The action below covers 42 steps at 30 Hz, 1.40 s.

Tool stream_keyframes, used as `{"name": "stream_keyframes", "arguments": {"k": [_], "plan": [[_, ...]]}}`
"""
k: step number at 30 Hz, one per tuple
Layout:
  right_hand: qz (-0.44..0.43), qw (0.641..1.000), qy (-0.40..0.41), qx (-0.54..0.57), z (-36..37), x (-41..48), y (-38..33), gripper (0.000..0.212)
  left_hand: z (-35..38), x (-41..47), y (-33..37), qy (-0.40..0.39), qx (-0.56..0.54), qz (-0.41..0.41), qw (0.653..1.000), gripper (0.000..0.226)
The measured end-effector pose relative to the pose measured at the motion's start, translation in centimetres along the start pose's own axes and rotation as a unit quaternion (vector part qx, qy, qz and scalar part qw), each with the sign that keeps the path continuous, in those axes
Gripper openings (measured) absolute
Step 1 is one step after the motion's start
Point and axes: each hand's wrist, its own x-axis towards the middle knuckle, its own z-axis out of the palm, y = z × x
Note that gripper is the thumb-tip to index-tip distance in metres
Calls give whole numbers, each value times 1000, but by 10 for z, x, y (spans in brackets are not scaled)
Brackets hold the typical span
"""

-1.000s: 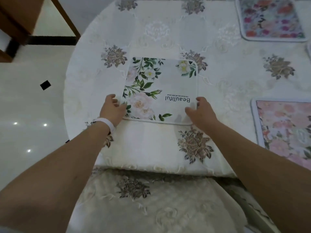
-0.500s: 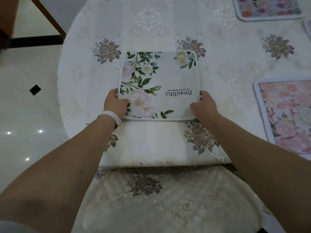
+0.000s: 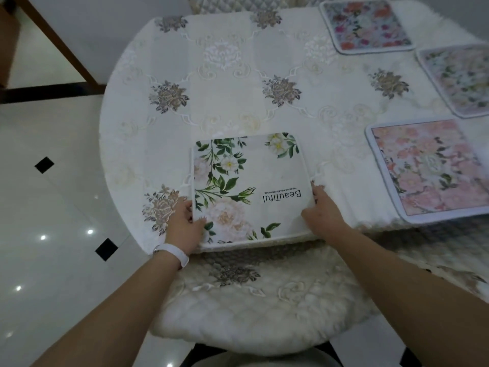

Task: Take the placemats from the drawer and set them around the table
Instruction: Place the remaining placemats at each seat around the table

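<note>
A white placemat with green leaves, pale flowers and the word "Beautiful" lies flat at the near edge of the round table. My left hand grips its near left edge, thumb on top. My right hand holds its near right edge. A pink floral placemat lies to the right. Beyond it at the right edge sits a pale grey floral placemat, partly cut off. A dark-flowered placemat lies at the far right.
An embroidered white tablecloth covers the table and hangs over its edge. A cushioned chair seat stands under the near edge, below my arms. Glossy white floor tiles lie to the left, with a dark wooden furniture leg at the upper left.
Both hands have pulled the white placemat back to the table's near edge. My view has shifted, and more of the table and a third placemat now show on the right.
</note>
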Motion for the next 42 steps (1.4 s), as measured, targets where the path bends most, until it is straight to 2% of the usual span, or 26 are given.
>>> {"name": "stream_keyframes", "arguments": {"k": [5,9,12,15,18,20,25,29,36,42], "plan": [[4,1000,-2,-16,1,-22,10,72,-6,-8,-13,-32,54,0,998,39],[26,999,-3,-42,4,-22,14,61,-7,-15,-12,-37,95,28,994,40],[-3,989,14,-150,8,-22,15,73,-11,-15,-12,-13,169,83,982,40],[-101,948,38,-298,14,-22,15,71,-12,-6,-19,-7,319,162,934,59],[-174,908,-51,-377,26,-15,13,74,0,8,-27,-79,448,242,857,67],[-203,877,-98,-424,37,-6,12,81,12,18,-29,-122,501,264,815,70],[-292,829,-94,-468,57,25,-9,86,38,53,-11,-119,547,305,770,62],[-340,814,-78,-466,61,69,-36,87,52,91,8,-129,575,333,736,66],[-391,798,-63,-454,56,129,-65,87,57,148,37,-119,578,371,717,65],[-391,810,-29,-436,48,147,-69,76,62,153,43,-16,539,262,800,76]]}}
